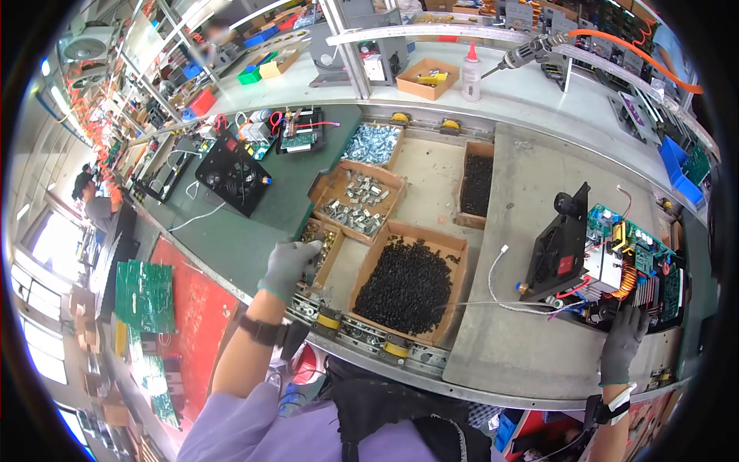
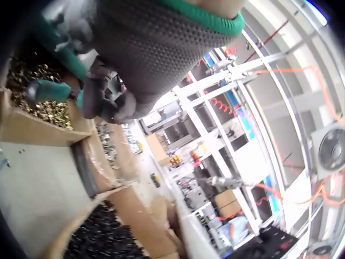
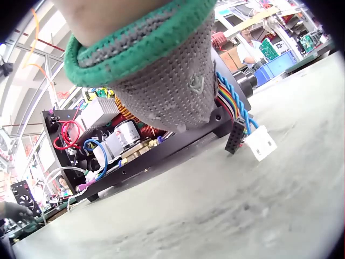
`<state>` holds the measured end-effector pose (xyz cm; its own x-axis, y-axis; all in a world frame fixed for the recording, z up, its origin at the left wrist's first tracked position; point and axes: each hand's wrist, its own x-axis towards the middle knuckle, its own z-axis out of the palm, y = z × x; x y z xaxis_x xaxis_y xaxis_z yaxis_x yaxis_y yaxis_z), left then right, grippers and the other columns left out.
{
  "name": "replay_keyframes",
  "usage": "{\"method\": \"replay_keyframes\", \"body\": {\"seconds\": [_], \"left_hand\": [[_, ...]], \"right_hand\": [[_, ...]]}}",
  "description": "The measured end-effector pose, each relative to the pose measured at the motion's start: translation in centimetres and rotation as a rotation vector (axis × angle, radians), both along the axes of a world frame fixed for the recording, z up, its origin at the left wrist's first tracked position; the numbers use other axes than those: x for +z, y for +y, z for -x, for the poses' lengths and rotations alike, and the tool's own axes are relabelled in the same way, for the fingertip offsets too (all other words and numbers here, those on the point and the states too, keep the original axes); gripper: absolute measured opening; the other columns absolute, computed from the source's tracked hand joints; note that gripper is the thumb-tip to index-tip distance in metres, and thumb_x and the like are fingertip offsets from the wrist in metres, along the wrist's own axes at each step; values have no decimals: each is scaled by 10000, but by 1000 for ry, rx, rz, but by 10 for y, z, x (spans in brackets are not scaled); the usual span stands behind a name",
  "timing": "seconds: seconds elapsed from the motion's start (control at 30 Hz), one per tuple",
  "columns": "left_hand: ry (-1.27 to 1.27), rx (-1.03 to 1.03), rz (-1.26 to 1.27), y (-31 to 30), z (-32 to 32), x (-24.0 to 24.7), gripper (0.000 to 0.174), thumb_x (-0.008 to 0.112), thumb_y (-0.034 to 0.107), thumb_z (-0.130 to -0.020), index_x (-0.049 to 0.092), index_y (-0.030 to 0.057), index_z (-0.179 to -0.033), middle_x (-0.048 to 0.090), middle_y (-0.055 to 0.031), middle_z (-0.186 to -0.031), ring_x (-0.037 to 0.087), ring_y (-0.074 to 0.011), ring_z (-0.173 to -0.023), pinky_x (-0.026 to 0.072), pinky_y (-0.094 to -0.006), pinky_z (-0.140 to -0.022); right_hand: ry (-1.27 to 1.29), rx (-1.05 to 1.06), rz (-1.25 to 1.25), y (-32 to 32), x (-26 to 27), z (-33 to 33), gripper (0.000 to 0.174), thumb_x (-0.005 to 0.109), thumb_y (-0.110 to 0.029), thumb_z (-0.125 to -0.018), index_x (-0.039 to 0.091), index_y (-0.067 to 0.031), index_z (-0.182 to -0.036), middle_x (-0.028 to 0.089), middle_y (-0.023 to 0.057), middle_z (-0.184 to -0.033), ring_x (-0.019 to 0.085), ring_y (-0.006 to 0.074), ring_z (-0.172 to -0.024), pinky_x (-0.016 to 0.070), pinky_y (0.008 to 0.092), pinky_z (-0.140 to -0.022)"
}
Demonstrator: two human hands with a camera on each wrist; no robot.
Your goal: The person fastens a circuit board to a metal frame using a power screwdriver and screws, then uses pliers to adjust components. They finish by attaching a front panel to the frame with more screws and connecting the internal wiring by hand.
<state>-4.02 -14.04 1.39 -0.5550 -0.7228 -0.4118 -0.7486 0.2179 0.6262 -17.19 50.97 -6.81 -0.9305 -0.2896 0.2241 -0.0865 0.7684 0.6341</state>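
Note:
My gloved left hand (image 1: 289, 266) is over a cardboard box of small brass-coloured parts (image 1: 329, 240). In the left wrist view its fingers (image 2: 94, 97) are bent close together above those parts, and I cannot tell whether they pinch one. Teal-green pieces (image 2: 51, 91) show beside the fingers there. At the far right, my gloved right hand (image 1: 627, 339) rests at the front edge of an open electronic unit (image 1: 616, 269), its fingers extended over the edge. The unit has a green circuit board, a copper coil and a black fan panel (image 1: 556, 258). Its white connector (image 3: 261, 143) hangs near the hand.
A box of black small parts (image 1: 404, 285) stands between the hands, with boxes of metal brackets (image 1: 358, 202) and silvery pieces (image 1: 373, 144) behind. A narrow box (image 1: 477, 185) holds more black parts. Another fan panel (image 1: 232, 175) is at left. A power screwdriver (image 1: 531, 50) hangs above.

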Motion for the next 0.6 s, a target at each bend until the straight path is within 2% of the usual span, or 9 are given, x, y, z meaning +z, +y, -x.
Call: {"method": "replay_keyframes", "body": {"seconds": [0.03, 0.07, 0.2, 0.3, 0.37, 0.4, 0.47, 0.5, 0.6], "left_hand": [[196, 46, -318, 6, -5, 13, 365, 683, 329, -813, 647, -33, -787, 547, -231, -1255, 541, -226, -1108, 482, -269, -825], [262, 53, -314, 12, -10, 20, 263, 687, 232, -840, 659, -26, -790, 472, -254, -1330, 511, -259, -1197, 417, -348, -963], [493, -152, -14, 42, -19, 40, 278, 689, 232, -839, 659, -42, -805, 501, -238, -1305, 559, -279, -1131, 448, -352, -926], [601, -397, 13, 64, -15, 60, 274, 690, 231, -838, 667, -41, -819, 467, -219, -1354, 543, -280, -1155, 441, -350, -936], [534, -600, -153, 78, -11, 71, 258, 706, 230, -833, 686, -19, -895, 446, -210, -1385, 553, -246, -1130, 453, -336, -917], [507, -639, -267, 88, -8, 74, 334, 713, 230, -832, 613, -25, -1022, 494, -164, -1280, 557, -202, -1028, 456, -310, -863], [429, -704, -489, 107, -1, 79, 581, 727, 231, -831, 467, -37, -1277, 589, -72, -1070, 567, -113, -823, 461, -258, -756], [249, -765, -641, 116, 4, 91, 814, 723, 264, -829, 296, -53, -1446, 610, -2, -900, 536, -119, -917, 438, -280, -880], [146, -1011, -672, 147, 18, 70, 722, 717, 237, -839, 374, -31, -1415, 618, -22, -931, 553, -129, -914, 458, -292, -852]], "right_hand": [[-23, -9, 62, 0, -3, 0, 295, 477, -106, -876, 577, -53, -1149, 543, 85, -1251, 433, 260, -1250, 235, 443, -1140], [-43, -18, 125, -4, -1, 1, 311, 479, -111, -869, 570, -56, -1161, 542, 80, -1243, 429, 250, -1255, 229, 445, -1143], [2, 6, 123, -36, 34, -5, 295, 480, -96, -861, 600, -44, -1125, 550, 96, -1228, 443, 252, -1240, 252, 432, -1131], [-163, -219, 270, -33, 30, 2, 290, 482, -134, -862, 615, -73, -1112, 552, 71, -1153, 434, 238, -1227, 238, 420, -1137], [-82, 28, 93, -24, 23, 0, 254, 494, -152, -857, 632, -87, -1061, 547, 64, -1154, 443, 240, -1207, 239, 415, -1137], [-51, 37, 51, -24, 22, -4, 257, 507, -163, -856, 625, -93, -1074, 536, 72, -1169, 440, 243, -1212, 212, 438, -1154], [-55, -27, 92, -32, 29, -1, 295, 511, -161, -858, 614, -93, -1125, 532, 82, -1175, 437, 248, -1216, 196, 451, -1162], [-64, -96, 126, -35, 39, -2, 336, 515, -159, -859, 604, -92, -1177, 527, 92, -1181, 435, 254, -1221, 180, 464, -1170], [-188, -40, 128, -37, 37, -1, 509, 524, -128, -819, 525, -80, -1325, 531, 106, -1171, 443, 268, -1237, 203, 519, -1146]]}}
